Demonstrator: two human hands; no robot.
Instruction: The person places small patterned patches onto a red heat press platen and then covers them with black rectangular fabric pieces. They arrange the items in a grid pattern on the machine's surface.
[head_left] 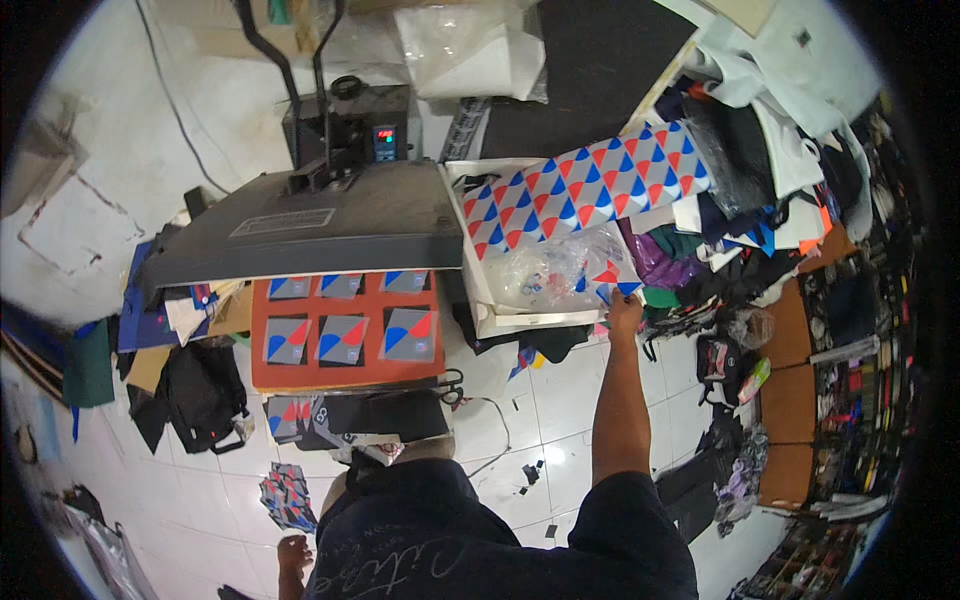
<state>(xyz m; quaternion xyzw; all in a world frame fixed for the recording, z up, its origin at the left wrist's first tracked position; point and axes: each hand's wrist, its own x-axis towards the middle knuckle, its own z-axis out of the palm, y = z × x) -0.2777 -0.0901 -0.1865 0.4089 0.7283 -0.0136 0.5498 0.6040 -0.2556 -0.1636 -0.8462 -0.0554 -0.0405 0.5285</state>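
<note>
My right hand reaches to the near right corner of a white open box. Its fingers are closed on the edge of a small transfer piece printed in red, blue and grey. Under that piece a clear plastic bag lies in the box. Low on the left, my left hand has loosely bent fingers, with nothing visible in them. Just beyond it is a pile of similarly printed pieces. On the red pad of the heat press, dark patches with printed pieces lie in rows.
The heat press's raised black upper plate overhangs the pad's far part. A long patterned sheet crosses the box's far side. Scissors sit beside the pad. Fabric scraps crowd the right, and a black bag is at left.
</note>
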